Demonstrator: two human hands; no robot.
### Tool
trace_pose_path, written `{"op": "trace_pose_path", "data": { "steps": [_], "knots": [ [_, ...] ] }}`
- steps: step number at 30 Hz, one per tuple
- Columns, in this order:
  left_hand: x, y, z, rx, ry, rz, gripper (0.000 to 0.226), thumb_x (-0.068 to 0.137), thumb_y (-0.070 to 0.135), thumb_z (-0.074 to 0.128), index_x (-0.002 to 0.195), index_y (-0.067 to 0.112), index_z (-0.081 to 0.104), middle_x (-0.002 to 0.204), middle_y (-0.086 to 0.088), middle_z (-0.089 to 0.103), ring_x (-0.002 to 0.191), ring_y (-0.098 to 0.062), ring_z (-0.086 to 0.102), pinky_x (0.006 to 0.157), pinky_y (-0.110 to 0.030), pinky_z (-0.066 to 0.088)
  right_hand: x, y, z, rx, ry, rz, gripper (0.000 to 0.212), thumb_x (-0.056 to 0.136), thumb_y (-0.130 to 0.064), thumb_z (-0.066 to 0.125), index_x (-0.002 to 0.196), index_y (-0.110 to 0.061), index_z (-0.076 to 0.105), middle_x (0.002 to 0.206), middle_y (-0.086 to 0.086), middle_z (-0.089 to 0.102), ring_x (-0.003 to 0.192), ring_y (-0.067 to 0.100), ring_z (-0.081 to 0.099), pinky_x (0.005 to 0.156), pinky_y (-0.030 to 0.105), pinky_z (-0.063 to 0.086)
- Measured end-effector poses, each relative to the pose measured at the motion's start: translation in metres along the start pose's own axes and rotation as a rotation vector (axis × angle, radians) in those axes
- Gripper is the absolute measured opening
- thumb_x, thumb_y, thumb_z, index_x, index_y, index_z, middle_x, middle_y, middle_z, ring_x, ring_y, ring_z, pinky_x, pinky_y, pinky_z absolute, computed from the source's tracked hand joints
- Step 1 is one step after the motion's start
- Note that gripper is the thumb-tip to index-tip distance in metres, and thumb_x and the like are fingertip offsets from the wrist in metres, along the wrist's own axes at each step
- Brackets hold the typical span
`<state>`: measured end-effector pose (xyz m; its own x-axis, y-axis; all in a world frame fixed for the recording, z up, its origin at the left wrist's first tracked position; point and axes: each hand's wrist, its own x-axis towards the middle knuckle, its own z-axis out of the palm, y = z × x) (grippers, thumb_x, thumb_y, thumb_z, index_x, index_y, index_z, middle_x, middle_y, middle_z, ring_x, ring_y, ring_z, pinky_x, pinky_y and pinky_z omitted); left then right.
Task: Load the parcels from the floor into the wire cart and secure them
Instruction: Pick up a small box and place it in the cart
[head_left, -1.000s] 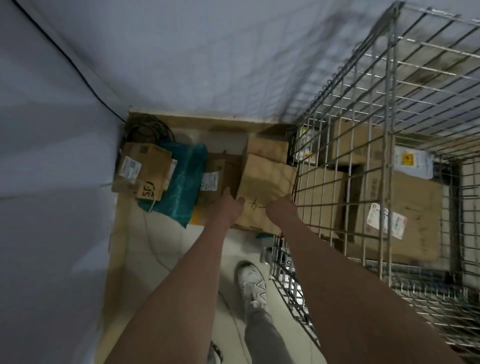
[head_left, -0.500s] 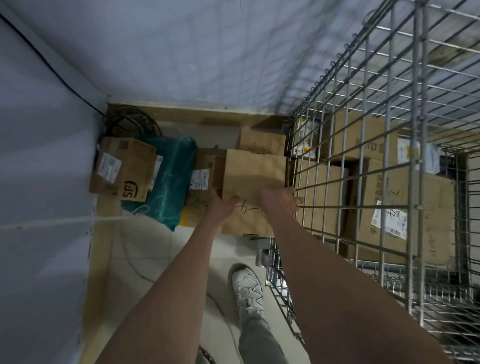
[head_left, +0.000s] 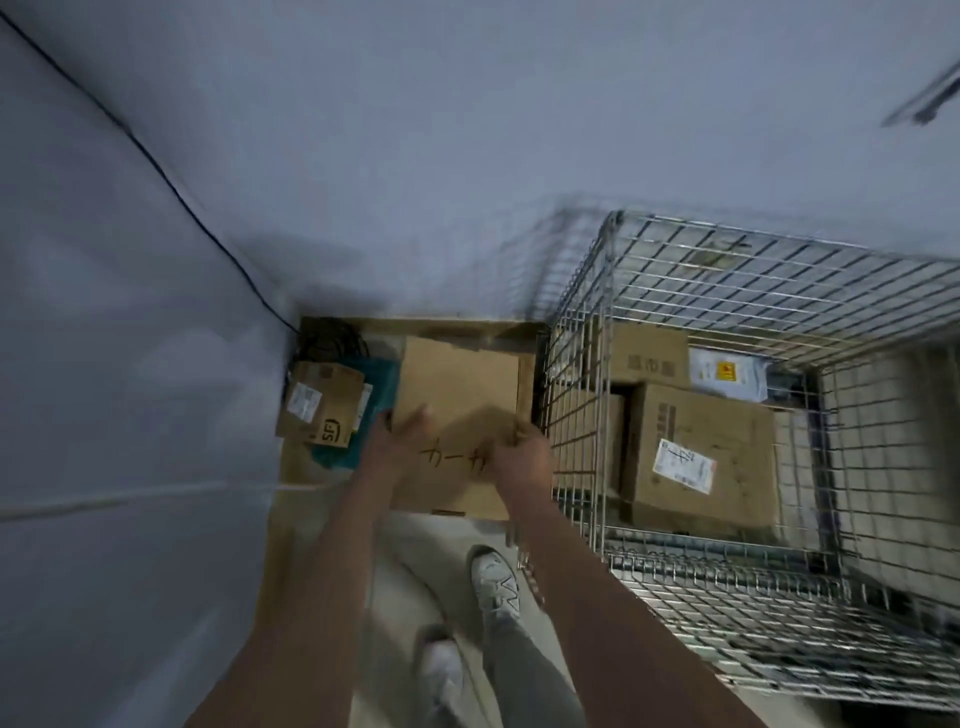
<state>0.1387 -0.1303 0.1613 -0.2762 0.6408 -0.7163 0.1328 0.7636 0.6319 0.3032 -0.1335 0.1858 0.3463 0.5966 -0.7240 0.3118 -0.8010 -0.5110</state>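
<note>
Beside the wire cart (head_left: 582, 364), both hands, left hand (head_left: 402, 434) and right hand (head_left: 522, 454), grip a cardboard box (head_left: 460, 384) with curled fingers, above floor parcels: a small box (head_left: 322, 410) and teal bag (head_left: 376, 384).

Both hands hold one large cardboard box (head_left: 460, 410) by its sides: left hand (head_left: 402, 436) on the left edge, right hand (head_left: 524, 457) on the right edge, handwriting on the top face between them. The box is just beside the wire cart (head_left: 587, 364), which contains further boxes (head_left: 701, 447). A small labelled parcel (head_left: 322, 410) and a teal bag (head_left: 376, 389) lie in the floor corner.
</note>
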Motion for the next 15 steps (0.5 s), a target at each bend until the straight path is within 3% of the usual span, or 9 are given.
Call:
{"op": "trace_pose_path", "data": {
  "steps": [3,6,9,12,15],
  "knots": [
    [-0.057,0.032,-0.027,-0.017,-0.001,0.099,0.062,0.089,0.05,0.067,0.137,0.015,0.051,0.119,0.006,0.06,0.108,-0.014,0.06,0.078,-0.021,0.047,-0.045,-0.01,-0.044,0.216,-0.113,-0.096,0.032,0.086,-0.015,0.067,0.118,-0.015,0.067,0.103,0.003,0.073,0.092,0.02,0.07,0.081,0.04,0.061],
    [-0.123,0.058,-0.042,-0.063,-0.006,0.167,0.057,0.089,0.057,0.064,0.135,0.028,0.047,0.118,0.008,0.053,0.111,-0.018,0.055,0.085,-0.03,0.043,-0.104,-0.016,-0.091,0.335,-0.166,-0.229,0.028,0.086,-0.027,0.072,0.112,-0.021,0.064,0.109,-0.002,0.07,0.104,0.019,0.066,0.091,0.043,0.056],
    [-0.184,0.071,-0.041,-0.05,-0.036,0.172,0.08,0.082,0.07,0.062,0.146,0.026,0.043,0.13,0.007,0.053,0.119,-0.024,0.054,0.092,-0.037,0.044,-0.159,-0.009,-0.131,0.396,-0.143,-0.318,0.026,0.089,-0.03,0.072,0.108,-0.02,0.057,0.11,0.001,0.068,0.103,0.02,0.066,0.089,0.042,0.056],
    [-0.241,0.078,-0.031,-0.059,-0.067,0.219,0.079,0.082,0.07,0.062,0.144,0.024,0.046,0.138,0.001,0.056,0.116,-0.023,0.055,0.092,-0.038,0.046,-0.2,0.005,-0.176,0.392,-0.117,-0.363,0.035,0.09,-0.036,0.071,0.113,-0.016,0.055,0.112,0.0,0.066,0.102,0.016,0.064,0.081,0.033,0.055],
    [-0.292,0.083,-0.012,-0.046,-0.116,0.249,0.077,0.086,0.065,0.061,0.147,0.022,0.043,0.141,-0.002,0.053,0.124,-0.026,0.052,0.092,-0.037,0.044,-0.23,0.026,-0.218,0.397,-0.087,-0.35,0.038,0.088,-0.038,0.073,0.114,-0.017,0.055,0.115,0.001,0.065,0.106,0.018,0.063,0.086,0.038,0.055]
  ]
}}
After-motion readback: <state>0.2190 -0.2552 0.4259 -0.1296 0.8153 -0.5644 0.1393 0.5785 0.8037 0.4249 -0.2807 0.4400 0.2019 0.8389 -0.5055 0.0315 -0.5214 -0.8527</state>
